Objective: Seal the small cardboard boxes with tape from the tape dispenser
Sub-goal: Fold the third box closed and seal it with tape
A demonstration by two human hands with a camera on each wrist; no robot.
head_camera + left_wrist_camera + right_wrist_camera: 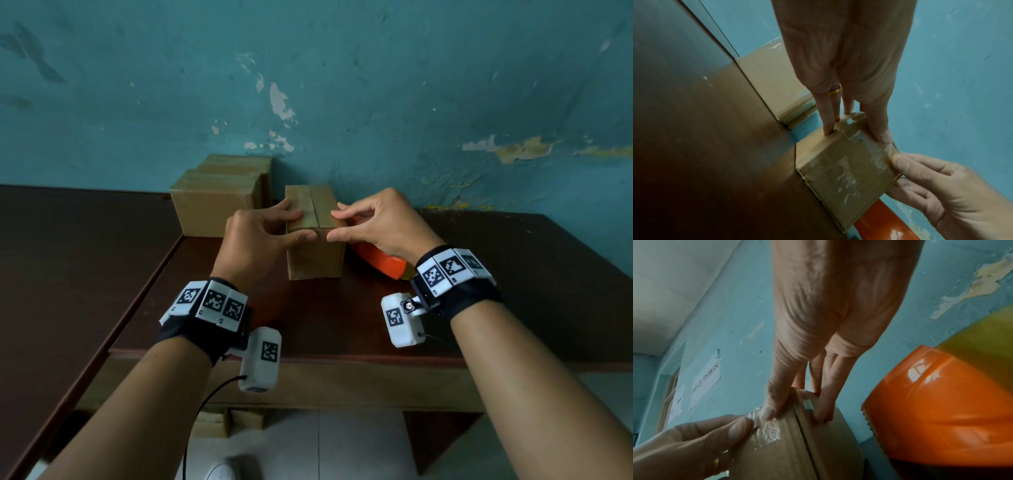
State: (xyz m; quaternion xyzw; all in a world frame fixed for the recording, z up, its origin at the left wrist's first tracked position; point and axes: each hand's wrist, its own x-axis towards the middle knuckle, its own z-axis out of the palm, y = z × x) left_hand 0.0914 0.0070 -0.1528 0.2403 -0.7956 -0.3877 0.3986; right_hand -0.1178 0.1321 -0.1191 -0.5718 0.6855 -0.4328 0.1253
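Note:
A small cardboard box (315, 257) stands upright on the dark wooden table (513, 291), its top seam running away from me. My left hand (303, 224) grips its top left part, fingers on the left side and thumb on the near top edge. My right hand (334, 226) pinches the top right part, thumb on the near face. In the left wrist view clear tape (849, 177) covers the box's near face. Crinkled tape (770, 431) lies under the two thumbs in the right wrist view. The orange tape dispenser (380, 262) lies on the table just right of the box, beneath my right palm.
Two larger cardboard boxes (215, 202) stand against the peeling teal wall at the back left, a hand's width from the small box. More boxes (212, 423) sit on the floor under the table. The dispenser's toothed edge (871, 426) faces the box.

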